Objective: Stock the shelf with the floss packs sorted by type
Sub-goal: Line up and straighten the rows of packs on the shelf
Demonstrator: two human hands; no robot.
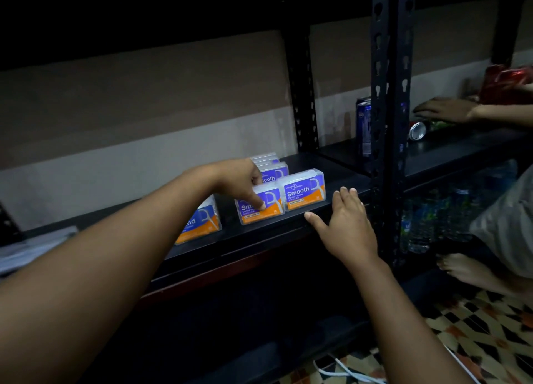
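- Left hand (240, 181) reached over the black shelf (340, 187), fingers curled down onto the front "Smooth" floss pack (261, 203) of the middle row, one fingertip pressed on its orange band, thumb behind the top edge — grip around the pack.
- Right hand (347, 225) laid flat against the shelf's front lip, fingers straight and slightly spread, thumb out to the left, nothing held.
- Second "Smooth" pack (304, 190) upright just right of the gripped one, nearly touching it, at the shelf's front.
- More packs (272, 167) lined up behind the gripped pack, toward the back wall; exact count hard to tell, at least 2.
- Another floss pack (202, 222) further left, apart from the "Smooth" row, label partly hidden by the left forearm — only letters "nd" readable.
- Pale stack of flat items (34, 248) at the far left of the shelf, blurred.
- Black slotted upright (389, 109) dividing this bay from the next.
- Blue can (363, 124) standing and a silver can (418, 131) lying on its side in the right bay.
- Another person's hand (447, 109) resting there, near a red foil bag (507, 80).
- Water bottles (427, 222) on the lower level at right; bare foot (461, 268) on patterned tile floor (476, 326).
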